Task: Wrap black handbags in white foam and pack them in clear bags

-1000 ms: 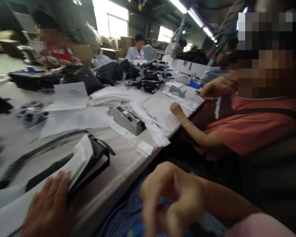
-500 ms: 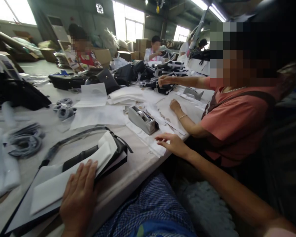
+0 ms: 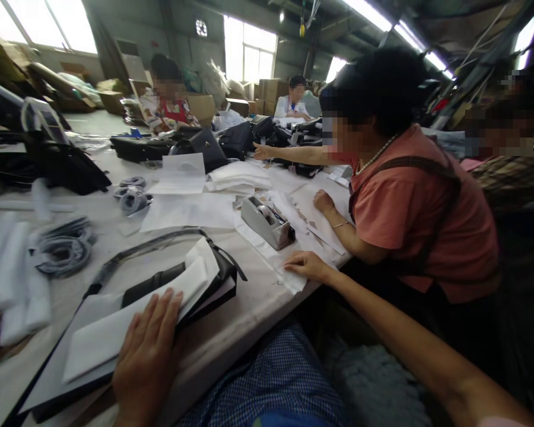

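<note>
My left hand (image 3: 149,350) lies flat on a folded white padding sheet (image 3: 136,320), fingers stretched out, pressing it against a black handbag (image 3: 225,265). The bag rests on its side on the covered table, its long plastic-wrapped strap (image 3: 136,252) curving behind it. At the table's front edge, my right hand (image 3: 309,265) touches a white paper strip (image 3: 289,279) with its fingers extended and close together. Just beyond that hand stands a grey tape dispenser (image 3: 267,222) with a roll in it.
Coiled wrapped straps (image 3: 64,246) and white foam rolls (image 3: 38,290) lie at left. White sheets (image 3: 184,207) and several black bags (image 3: 204,148) are farther back. A co-worker in a coral shirt (image 3: 396,219) sits at right, one arm reaching across the table.
My right hand has lowered onto the paper strip and its fingers have drawn together. The co-worker's arm now reaches farther left with an opened hand. My view has swung slightly right.
</note>
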`<state>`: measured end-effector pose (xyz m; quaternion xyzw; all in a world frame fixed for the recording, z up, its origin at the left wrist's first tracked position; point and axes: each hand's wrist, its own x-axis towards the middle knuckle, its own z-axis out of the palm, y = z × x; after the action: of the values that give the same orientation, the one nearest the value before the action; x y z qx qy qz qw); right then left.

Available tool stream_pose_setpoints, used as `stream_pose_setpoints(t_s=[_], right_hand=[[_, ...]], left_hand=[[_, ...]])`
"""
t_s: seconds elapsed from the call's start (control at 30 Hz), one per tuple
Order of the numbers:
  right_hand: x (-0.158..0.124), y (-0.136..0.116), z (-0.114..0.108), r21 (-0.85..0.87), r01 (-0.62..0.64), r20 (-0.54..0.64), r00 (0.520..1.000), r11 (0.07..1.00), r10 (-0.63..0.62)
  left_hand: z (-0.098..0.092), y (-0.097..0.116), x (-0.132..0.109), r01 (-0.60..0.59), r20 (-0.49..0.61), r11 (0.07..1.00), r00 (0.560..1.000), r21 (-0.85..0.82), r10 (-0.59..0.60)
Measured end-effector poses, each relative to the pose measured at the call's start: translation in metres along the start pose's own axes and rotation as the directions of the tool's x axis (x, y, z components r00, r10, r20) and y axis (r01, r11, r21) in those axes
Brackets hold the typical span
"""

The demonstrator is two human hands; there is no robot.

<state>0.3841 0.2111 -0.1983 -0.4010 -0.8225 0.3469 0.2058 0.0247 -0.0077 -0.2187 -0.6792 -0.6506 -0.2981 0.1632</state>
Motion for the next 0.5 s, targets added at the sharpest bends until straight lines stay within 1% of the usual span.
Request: stream_pose_setpoints(t_s=[0.17, 0.37, 0.5], right_hand=[[0.010, -0.003, -0.008, -0.003, -0.070, 0.019, 0.997, 0.998, 0.070], [0.015, -0.018, -0.014, -0.018, -0.103, 0.103, 0.989, 0.995, 0.104], [0.016, -0.028, -0.019, -0.030, -0.132, 0.107, 0.985, 0.991, 0.135]], left_hand=[[0.000, -0.001, 0.002, -0.018, -0.015, 1.000, 1.000, 0.003, 0.018], [0.000, 0.000, 0.003, -0.007, -0.010, 1.000, 1.000, 0.020, 0.007], [0.000, 0.000, 0.003, -0.014, -0.020, 1.000, 1.000, 0.014, 0.014]])
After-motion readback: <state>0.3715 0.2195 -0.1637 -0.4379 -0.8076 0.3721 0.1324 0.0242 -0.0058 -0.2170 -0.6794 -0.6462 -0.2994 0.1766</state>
